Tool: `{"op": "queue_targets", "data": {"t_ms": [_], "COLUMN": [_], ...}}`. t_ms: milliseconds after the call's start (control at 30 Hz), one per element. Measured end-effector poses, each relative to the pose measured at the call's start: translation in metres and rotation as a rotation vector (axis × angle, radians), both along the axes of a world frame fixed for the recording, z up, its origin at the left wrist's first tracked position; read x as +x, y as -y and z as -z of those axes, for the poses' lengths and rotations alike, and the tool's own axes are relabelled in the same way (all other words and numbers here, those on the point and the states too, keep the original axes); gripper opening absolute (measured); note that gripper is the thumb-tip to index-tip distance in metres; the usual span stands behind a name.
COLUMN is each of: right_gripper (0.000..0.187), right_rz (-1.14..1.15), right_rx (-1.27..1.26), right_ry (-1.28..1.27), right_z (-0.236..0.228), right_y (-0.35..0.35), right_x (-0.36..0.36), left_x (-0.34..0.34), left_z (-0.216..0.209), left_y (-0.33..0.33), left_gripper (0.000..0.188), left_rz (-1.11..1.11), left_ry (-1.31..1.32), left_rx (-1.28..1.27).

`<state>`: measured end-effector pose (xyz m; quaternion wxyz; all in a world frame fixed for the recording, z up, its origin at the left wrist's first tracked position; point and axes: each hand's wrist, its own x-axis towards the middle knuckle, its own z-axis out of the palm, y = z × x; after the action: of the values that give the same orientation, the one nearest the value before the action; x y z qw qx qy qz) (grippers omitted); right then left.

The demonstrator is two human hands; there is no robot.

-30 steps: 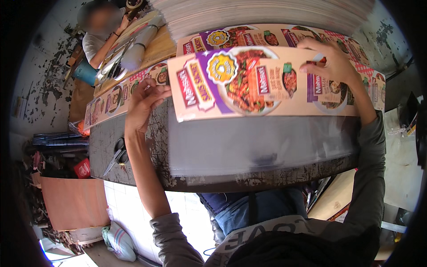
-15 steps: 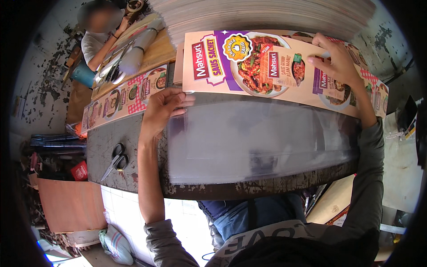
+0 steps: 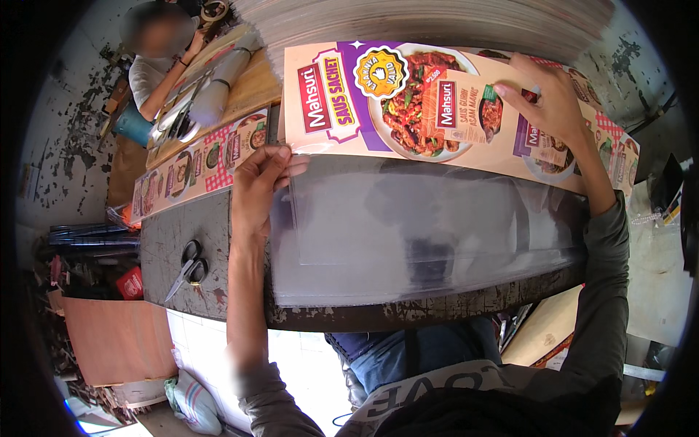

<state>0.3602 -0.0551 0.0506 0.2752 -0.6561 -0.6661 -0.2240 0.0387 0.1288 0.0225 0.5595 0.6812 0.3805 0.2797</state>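
Observation:
A long printed cardboard strip (image 3: 349,142), peach and purple with food pictures, lies across the far part of the dark table. My right hand (image 3: 550,98) grips it toward its right part, the thumb on the printed face and the fingers at the far edge. At the strip's near left corner, my left hand (image 3: 262,178) is closed in a pinch. A glint of clear film shows at its fingertips, though whether the strip's corner is pinched too is hidden. Clear plastic sheets (image 3: 349,226) lie flat between my forearms, shiny with reflections.
Black-handled scissors (image 3: 193,264) lie left of my left forearm. Another printed strip (image 3: 196,164) lies at the far left. Behind rises a tall stack of sheets (image 3: 437,25). Another person (image 3: 156,73) sits at a wooden table (image 3: 258,91) bearing rolled plastic (image 3: 222,84).
The printed strip has slid a little left, covering the edge of a piece beneath it. My left hand stays at its corner. The reflections on the plastic sheets have shifted.

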Motion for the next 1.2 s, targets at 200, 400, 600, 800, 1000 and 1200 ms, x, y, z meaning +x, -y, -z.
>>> {"op": "queue_targets", "data": {"t_ms": [200, 400, 600, 800, 1000, 1200], "right_gripper": [0.035, 0.027, 0.032, 0.027, 0.029, 0.029], "right_rz": [0.008, -0.021, -0.025, -0.086, -0.055, -0.038], "right_rx": [-0.038, -0.118, -0.114, -0.127, -0.118, -0.204], "right_ry": [-0.012, -0.083, -0.116, -0.109, -0.115, -0.118], "right_z": [0.001, 0.004, 0.005, 0.004, 0.005, 0.011], "right_y": [0.0, 0.002, 0.0, 0.001, 0.001, -0.001], "right_x": [0.0, 0.003, 0.002, 0.001, -0.003, 0.003], "left_x": [-0.003, -0.004, -0.004, -0.005, -0.001, -0.002], "left_z": [0.001, -0.001, 0.0, 0.003, 0.002, 0.002], "left_y": [-0.005, -0.004, -0.003, -0.006, -0.002, -0.002], "left_gripper": [0.012, 0.01, 0.015, 0.01, 0.015, 0.015], "left_rz": [0.037, 0.062, 0.048, 0.063, 0.009, 0.006], "left_ry": [-0.019, -0.018, -0.022, -0.036, 0.003, -0.018], "left_rx": [-0.043, -0.049, -0.035, -0.039, -0.04, -0.036]}}
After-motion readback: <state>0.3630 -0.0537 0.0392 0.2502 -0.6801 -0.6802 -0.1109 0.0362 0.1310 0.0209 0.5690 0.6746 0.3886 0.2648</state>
